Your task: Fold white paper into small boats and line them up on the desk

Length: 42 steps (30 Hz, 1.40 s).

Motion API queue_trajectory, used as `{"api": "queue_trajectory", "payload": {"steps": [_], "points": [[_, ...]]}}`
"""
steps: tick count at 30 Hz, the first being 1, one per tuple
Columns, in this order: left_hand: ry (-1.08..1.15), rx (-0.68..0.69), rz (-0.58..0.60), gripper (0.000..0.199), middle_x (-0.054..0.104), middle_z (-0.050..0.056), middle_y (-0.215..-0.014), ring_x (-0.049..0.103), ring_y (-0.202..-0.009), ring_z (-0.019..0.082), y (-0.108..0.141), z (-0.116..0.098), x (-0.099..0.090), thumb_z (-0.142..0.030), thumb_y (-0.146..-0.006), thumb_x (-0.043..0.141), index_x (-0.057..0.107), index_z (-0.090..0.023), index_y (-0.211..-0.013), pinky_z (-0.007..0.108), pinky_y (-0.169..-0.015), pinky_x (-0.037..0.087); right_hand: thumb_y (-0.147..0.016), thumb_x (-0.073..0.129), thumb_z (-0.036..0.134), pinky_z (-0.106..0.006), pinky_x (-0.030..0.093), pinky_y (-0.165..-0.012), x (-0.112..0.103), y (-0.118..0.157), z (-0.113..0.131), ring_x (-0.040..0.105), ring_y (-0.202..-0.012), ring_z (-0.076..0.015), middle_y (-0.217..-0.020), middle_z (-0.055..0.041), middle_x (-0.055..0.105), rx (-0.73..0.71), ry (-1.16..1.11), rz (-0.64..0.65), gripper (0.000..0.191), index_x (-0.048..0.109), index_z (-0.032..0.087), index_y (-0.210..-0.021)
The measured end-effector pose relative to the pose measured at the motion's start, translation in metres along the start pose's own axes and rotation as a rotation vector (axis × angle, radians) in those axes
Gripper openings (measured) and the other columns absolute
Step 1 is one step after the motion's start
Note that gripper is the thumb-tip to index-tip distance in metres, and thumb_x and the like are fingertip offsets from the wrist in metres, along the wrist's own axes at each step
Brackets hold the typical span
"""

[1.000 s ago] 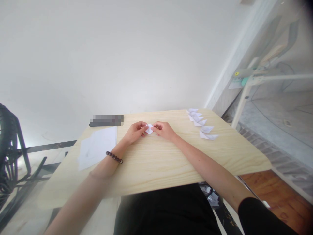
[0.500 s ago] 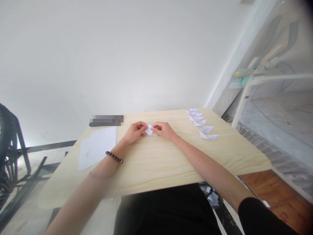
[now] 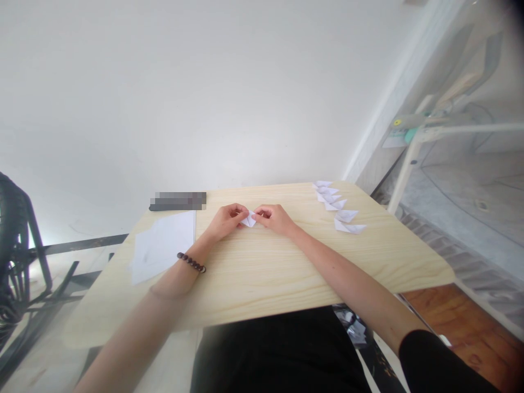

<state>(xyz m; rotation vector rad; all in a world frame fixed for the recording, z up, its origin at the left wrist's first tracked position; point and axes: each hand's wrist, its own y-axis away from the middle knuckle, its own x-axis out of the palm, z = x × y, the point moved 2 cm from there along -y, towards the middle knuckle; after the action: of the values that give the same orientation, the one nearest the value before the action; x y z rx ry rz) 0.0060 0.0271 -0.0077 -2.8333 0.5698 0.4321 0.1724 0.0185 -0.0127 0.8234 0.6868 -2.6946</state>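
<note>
A small folded piece of white paper [image 3: 249,220] is pinched between my two hands, over the middle of the table. My left hand [image 3: 228,220] grips its left side with thumb and fingers closed. On its right side, my right hand [image 3: 273,217] holds it the same way, thumb in front. A crease runs down the paper's middle, and its outer edges are hidden by my fingers. To the right lie several folded white paper shapes [image 3: 335,205] with pointed ends, set in a slanting line.
White paper sheets [image 3: 167,240] lie at the table's left, beside my left forearm. Behind them is a dark, pixelated long object [image 3: 178,202]. The pale wooden table [image 3: 262,273] meets a white wall. A black wheeled frame [image 3: 24,240] stands left, a white metal frame [image 3: 405,169] right.
The folded paper's top point, upright between my thumbs before, now looks lower and flatter, with a clearer middle crease. Both hands stay almost in place.
</note>
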Motion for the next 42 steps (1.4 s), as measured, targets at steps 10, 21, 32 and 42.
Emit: {"api": "queue_trajectory", "payload": {"steps": [10, 21, 32, 42], "points": [[0.004, -0.001, -0.007, 0.032, 0.060, 0.005, -0.073, 0.056, -0.066, 0.015, 0.0008, -0.0015, 0.0004, -0.043, -0.069, 0.055, 0.056, -0.012, -0.080, 0.027, -0.057, 0.046, -0.073, 0.050, 0.037, -0.018, 0.033, -0.050, -0.0003, 0.0003, 0.0014, 0.046, -0.050, -0.0062, -0.061, 0.0004, 0.058, 0.003, -0.019, 0.012, 0.026, 0.062, 0.014, -0.075], [0.007, 0.001, -0.002, 0.032, 0.060, 0.005, -0.075, 0.057, -0.068, 0.016, 0.0006, -0.0008, 0.0010, -0.043, -0.069, 0.055, 0.056, -0.013, -0.080, 0.027, -0.058, 0.046, -0.073, 0.050, 0.037, -0.018, 0.033, -0.050, 0.0008, 0.0000, -0.0003, 0.045, -0.050, -0.0064, -0.060, 0.0007, 0.057, 0.004, -0.013, 0.002, 0.026, 0.062, 0.014, -0.075], [0.039, 0.003, 0.015, 0.035, 0.060, 0.006, -0.080, 0.057, -0.069, 0.016, 0.0008, -0.0021, 0.0016, -0.040, -0.069, 0.057, 0.053, -0.014, -0.092, 0.026, -0.055, 0.044, -0.076, 0.047, 0.039, -0.019, 0.034, -0.050, 0.0005, 0.0001, -0.0004, 0.044, -0.048, -0.0058, -0.059, 0.0011, 0.056, 0.013, -0.014, -0.031, 0.028, 0.062, 0.015, -0.078], [-0.012, -0.033, 0.088, 0.033, 0.059, 0.003, -0.075, 0.054, -0.066, 0.013, 0.0005, 0.0025, 0.0009, -0.037, -0.063, 0.063, 0.056, -0.012, -0.084, 0.024, -0.058, 0.040, -0.076, 0.046, 0.040, -0.019, 0.035, -0.048, 0.0020, -0.0004, -0.0050, 0.047, -0.047, -0.0066, -0.060, 0.0011, 0.056, 0.031, -0.058, -0.022, 0.029, 0.059, 0.015, -0.080]]}}
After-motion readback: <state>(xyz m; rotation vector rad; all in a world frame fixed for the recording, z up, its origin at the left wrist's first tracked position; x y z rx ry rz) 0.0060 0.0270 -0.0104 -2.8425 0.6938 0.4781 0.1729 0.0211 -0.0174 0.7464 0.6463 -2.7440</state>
